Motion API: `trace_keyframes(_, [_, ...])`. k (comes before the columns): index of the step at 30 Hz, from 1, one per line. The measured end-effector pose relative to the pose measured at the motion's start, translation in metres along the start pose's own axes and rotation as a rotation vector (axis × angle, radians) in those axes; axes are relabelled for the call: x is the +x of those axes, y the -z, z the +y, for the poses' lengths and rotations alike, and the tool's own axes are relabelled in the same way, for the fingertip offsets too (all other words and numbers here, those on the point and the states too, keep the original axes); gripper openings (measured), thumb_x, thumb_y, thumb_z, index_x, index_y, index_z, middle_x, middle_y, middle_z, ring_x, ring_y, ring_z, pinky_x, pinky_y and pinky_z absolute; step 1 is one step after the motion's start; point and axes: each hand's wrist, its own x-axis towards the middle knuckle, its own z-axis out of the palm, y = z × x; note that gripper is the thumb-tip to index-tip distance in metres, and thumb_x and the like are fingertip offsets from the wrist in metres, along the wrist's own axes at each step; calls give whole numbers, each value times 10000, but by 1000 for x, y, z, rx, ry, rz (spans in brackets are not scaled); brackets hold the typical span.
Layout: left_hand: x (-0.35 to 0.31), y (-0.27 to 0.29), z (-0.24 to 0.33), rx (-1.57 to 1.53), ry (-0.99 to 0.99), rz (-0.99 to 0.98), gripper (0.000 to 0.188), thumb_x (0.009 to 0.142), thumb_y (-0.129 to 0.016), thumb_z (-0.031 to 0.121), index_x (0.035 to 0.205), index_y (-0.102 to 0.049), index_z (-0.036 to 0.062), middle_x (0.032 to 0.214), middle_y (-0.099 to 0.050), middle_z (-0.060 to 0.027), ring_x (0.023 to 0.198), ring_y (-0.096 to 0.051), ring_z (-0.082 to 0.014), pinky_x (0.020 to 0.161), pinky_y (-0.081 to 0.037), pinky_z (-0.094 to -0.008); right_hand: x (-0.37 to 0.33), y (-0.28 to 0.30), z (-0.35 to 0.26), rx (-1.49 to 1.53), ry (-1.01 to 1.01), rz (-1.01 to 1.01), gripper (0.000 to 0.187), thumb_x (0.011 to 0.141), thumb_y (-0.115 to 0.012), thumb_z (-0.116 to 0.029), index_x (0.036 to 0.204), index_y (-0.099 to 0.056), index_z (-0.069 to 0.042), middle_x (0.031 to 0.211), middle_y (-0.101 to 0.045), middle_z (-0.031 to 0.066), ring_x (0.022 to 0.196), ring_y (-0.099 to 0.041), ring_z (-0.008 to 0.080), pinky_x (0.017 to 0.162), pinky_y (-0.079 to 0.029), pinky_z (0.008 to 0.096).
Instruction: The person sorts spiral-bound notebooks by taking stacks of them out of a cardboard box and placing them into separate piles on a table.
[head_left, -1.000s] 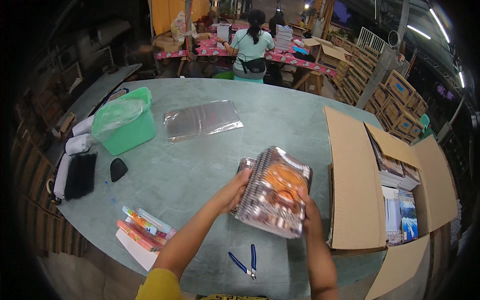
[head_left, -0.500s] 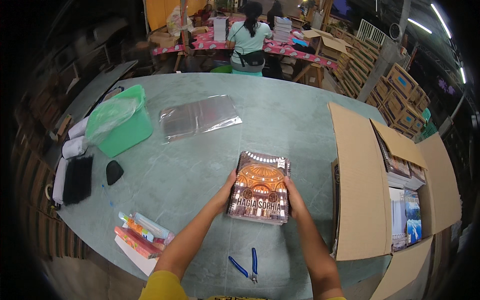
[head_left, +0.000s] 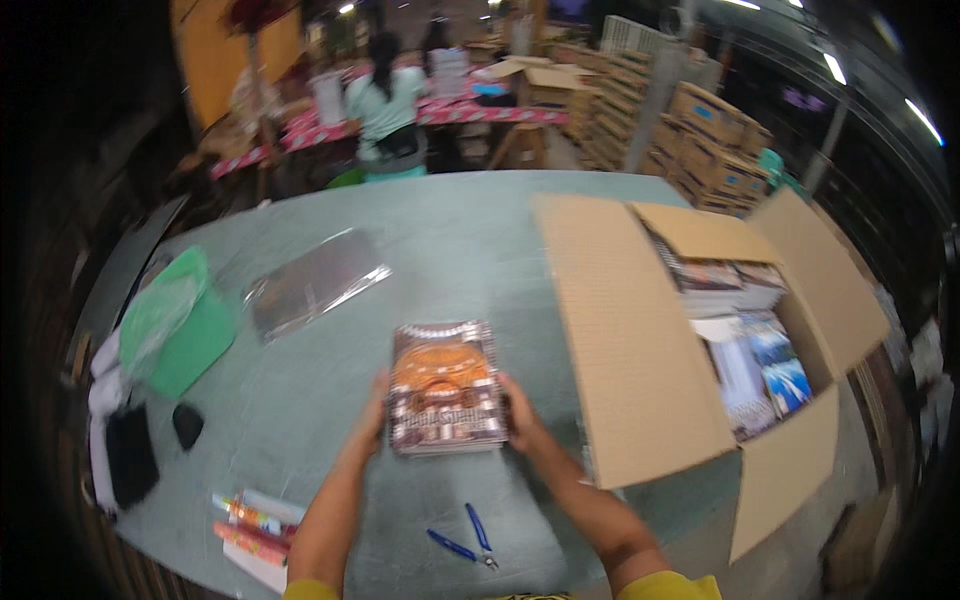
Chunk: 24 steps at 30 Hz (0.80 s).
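Observation:
A small stack of spiral-bound notebooks (head_left: 446, 385) with a brown and orange domed-interior cover sits in front of me on the table. My left hand (head_left: 376, 412) presses against its left side, and my right hand (head_left: 517, 412) is closed on the right side, so the stack is gripped between them. Nearer to me lie blue-handled cutting pliers (head_left: 468, 540), jaws pointing my way and handles spread. To the right an open cardboard box (head_left: 640, 340) holds more spiral notebooks (head_left: 715, 283) and some with blue covers (head_left: 787, 387).
Clear plastic sleeves (head_left: 318, 283) lie beyond the stack, left of a green bin (head_left: 190, 335)'s far right. Rolled packets (head_left: 255, 530) and a black pouch-like object (head_left: 187, 426) are at left. A person (head_left: 388, 110) works at a pink-covered table (head_left: 480, 112); stacked cartons (head_left: 705, 150) stand behind.
The view has swung right, bringing the box further into the picture and blurring it somewhat. Both hands keep their hold on the notebook stack.

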Motion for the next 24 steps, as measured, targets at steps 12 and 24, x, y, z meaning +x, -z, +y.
trace_keyframes(12, [-176,-161,169,681,-913,91,508,839,-582,324,1277,-450,104,1288,-428,-159,1189,-403,-288,982,-312,-427,-358,-3,-121,-968,465,-746,453,864,-582,-243,1232,-481,0,1224,-515,171,1110,-510,299,936,-403,381])
trace_keyframes(24, [-218,-419,79,1641,-1618,-343,555,754,-615,208,1212,-437,-51,1015,-533,-209,1004,-511,-338,947,-361,-446,-383,184,-272,-2110,765,456,720,580,-745,-448,1123,-496,-46,1099,-508,142,1074,-456,331,945,-312,443])
